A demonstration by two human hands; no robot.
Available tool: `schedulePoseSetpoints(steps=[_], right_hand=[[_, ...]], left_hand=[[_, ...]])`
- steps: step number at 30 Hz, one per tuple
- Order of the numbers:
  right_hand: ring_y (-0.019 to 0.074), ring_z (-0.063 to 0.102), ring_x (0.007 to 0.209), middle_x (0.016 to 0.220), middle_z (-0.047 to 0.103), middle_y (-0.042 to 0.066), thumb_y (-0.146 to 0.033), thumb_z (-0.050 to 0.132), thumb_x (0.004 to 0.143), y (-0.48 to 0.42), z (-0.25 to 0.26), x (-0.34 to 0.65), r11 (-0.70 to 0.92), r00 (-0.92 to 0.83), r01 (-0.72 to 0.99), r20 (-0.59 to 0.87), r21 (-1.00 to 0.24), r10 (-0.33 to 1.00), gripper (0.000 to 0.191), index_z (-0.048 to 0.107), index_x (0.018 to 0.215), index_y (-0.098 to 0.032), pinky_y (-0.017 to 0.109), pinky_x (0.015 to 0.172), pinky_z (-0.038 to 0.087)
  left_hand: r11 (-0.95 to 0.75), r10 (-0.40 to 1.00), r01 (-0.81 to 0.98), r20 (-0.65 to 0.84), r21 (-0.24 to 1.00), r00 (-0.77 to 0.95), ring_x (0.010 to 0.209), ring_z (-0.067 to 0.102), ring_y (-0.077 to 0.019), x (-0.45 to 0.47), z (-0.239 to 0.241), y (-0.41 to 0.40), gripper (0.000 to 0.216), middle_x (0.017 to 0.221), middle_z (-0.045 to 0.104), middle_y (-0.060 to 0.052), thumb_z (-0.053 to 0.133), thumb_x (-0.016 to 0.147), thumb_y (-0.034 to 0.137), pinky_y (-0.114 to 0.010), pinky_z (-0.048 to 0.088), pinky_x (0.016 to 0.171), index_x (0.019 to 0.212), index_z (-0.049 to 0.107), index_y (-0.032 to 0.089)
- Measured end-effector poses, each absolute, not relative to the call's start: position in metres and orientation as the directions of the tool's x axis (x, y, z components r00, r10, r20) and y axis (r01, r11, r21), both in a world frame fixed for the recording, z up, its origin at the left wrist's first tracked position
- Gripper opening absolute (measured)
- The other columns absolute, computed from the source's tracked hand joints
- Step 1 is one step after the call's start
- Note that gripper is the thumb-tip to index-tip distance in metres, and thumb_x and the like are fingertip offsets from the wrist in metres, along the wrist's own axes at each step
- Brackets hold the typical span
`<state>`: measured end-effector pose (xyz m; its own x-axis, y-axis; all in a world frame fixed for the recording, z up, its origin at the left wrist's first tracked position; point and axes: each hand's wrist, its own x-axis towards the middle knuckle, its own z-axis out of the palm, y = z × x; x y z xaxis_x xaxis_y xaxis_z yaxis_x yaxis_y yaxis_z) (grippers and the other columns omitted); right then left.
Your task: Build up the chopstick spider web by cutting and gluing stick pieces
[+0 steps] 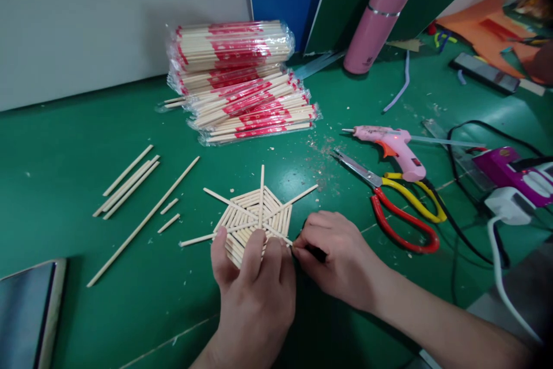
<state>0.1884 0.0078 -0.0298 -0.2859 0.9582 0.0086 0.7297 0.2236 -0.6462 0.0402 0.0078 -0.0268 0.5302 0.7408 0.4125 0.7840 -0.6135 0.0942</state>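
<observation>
Your left hand lies over the near side of the stick web, fingers bent and tips pressing down on it; whether any fingertip curls beneath it, you cannot tell from here; your right hand has thumb and forefinger pinched together on the tip of the near-right spoke; the web lies flat in the near middle of the table; it should feel light and fairly stiff, with little slip to the dry wood, but its joints look like the fragile part, so hold it flat near the centre where the spokes cross, and take a spoke by its bare end without twisting; the spokes are slim, round, pale sticks, and shorter lengths run between them in close, straight-sided rings; left of the web you have two short offcuts, a long stick lying aslant, and a few loose sticks side by side; right of it lie the scissors, steel blades with one red and one yellow handle, and just beyond them a pink plastic glue gun with an orange trigger; at the far side sit the wrapped bundles, sticks in crinkled, shiny clear film with red print; to their right, a smooth pink bottle stands before a flat green board
</observation>
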Motion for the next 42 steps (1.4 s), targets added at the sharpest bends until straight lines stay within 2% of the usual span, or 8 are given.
schedulePoseSetpoints(steps=[3, 11, 15, 19, 23, 27, 32, 42], right_hand=[[0.012, 0.045, 0.066, 0.065, 0.05, 0.0, -0.016, 0.051, 0.076, 0.008, -0.03, 0.189, 0.223, -0.283, 0.724, 0.014, -0.652, 0.959, 0.01, 0.057, 0.068, -0.017, 0.025, 0.06, 0.029], [0.0122, 0.045, 0.066, 0.066, 0.051, 0.0, -0.016, 0.051, 0.076, 0.007, -0.029, 0.188, 0.216, -0.282, 0.725, 0.004, -0.654, 0.959, 0.01, 0.058, 0.068, -0.017, 0.025, 0.06, 0.029], [0.012, 0.045, 0.065, 0.065, 0.05, 0.0, -0.017, 0.051, 0.077, 0.008, -0.03, 0.188, 0.22, -0.283, 0.728, 0.007, -0.649, 0.959, 0.012, 0.058, 0.067, -0.018, 0.025, 0.06, 0.029], [0.012, 0.045, 0.065, 0.065, 0.05, -0.001, -0.018, 0.052, 0.076, 0.008, -0.031, 0.186, 0.214, -0.266, 0.737, 0.015, -0.641, 0.964, 0.011, 0.057, 0.067, -0.018, 0.025, 0.06, 0.029], [0.0118, 0.045, 0.063, 0.063, 0.05, -0.001, -0.017, 0.053, 0.075, 0.007, -0.032, 0.184, 0.196, -0.242, 0.748, 0.015, -0.634, 0.97, 0.011, 0.057, 0.064, -0.018, 0.025, 0.059, 0.029], [0.0127, 0.045, 0.063, 0.062, 0.05, -0.001, -0.016, 0.053, 0.074, 0.007, -0.031, 0.184, 0.194, -0.243, 0.747, 0.01, -0.636, 0.97, 0.011, 0.058, 0.065, -0.019, 0.026, 0.06, 0.03], [0.0138, 0.047, 0.064, 0.064, 0.052, 0.0, -0.019, 0.055, 0.073, 0.005, -0.032, 0.183, 0.2, -0.225, 0.74, 0.044, -0.642, 0.973, 0.008, 0.059, 0.066, -0.019, 0.027, 0.06, 0.031], [0.0129, 0.048, 0.062, 0.061, 0.051, 0.0, -0.025, 0.053, 0.077, 0.003, -0.033, 0.181, 0.187, -0.204, 0.738, 0.05, -0.648, 0.978, 0.016, 0.058, 0.063, -0.019, 0.026, 0.057, 0.032]], left_hand=[[-0.626, 0.721, 0.776, 0.437, 0.078, 0.538, 0.088, 0.05, -0.0208, 0.04, -0.029, 0.008, 0.027, 0.077, 0.06, -0.004, 0.036, 0.084, 0.013, -0.059, 0.018, 0.098, 0.075, 0.061, 0.015], [-0.615, 0.748, 0.777, 0.407, 0.129, 0.524, 0.093, 0.048, -0.0233, 0.036, -0.036, 0.005, 0.024, 0.08, 0.06, -0.006, 0.038, 0.084, 0.015, -0.059, 0.018, 0.098, 0.079, 0.061, 0.014], [-0.58, 0.796, 0.791, 0.346, 0.196, 0.497, 0.096, 0.046, -0.0241, 0.032, -0.037, 0.006, 0.023, 0.082, 0.06, -0.005, 0.039, 0.084, 0.019, -0.056, 0.016, 0.1, 0.081, 0.062, 0.017], [-0.582, 0.8, 0.765, 0.366, 0.276, 0.476, 0.089, 0.048, -0.0222, 0.03, -0.035, 0.012, 0.02, 0.078, 0.061, -0.003, 0.041, 0.083, 0.017, -0.055, 0.016, 0.1, 0.081, 0.061, 0.019], [-0.593, 0.796, 0.744, 0.359, 0.307, 0.487, 0.087, 0.05, -0.0224, 0.025, -0.03, 0.014, 0.016, 0.078, 0.064, -0.004, 0.046, 0.081, 0.016, -0.057, 0.018, 0.097, 0.09, 0.059, 0.016], [-0.577, 0.808, 0.742, 0.366, 0.34, 0.461, 0.088, 0.051, -0.022, 0.01, -0.028, 0.009, 0.021, 0.085, 0.064, -0.006, 0.054, 0.078, 0.018, -0.055, 0.024, 0.094, 0.098, 0.057, 0.016], [-0.527, 0.845, 0.765, 0.319, 0.371, 0.428, 0.085, 0.051, -0.0218, -0.005, -0.029, 0.005, 0.019, 0.087, 0.063, -0.006, 0.056, 0.076, 0.022, -0.051, 0.029, 0.089, 0.094, 0.059, 0.017], [-0.488, 0.872, 0.777, 0.249, 0.398, 0.421, 0.088, 0.051, -0.0207, -0.003, -0.031, 0.006, 0.015, 0.087, 0.061, -0.004, 0.048, 0.08, 0.024, -0.049, 0.027, 0.091, 0.088, 0.061, 0.019]])
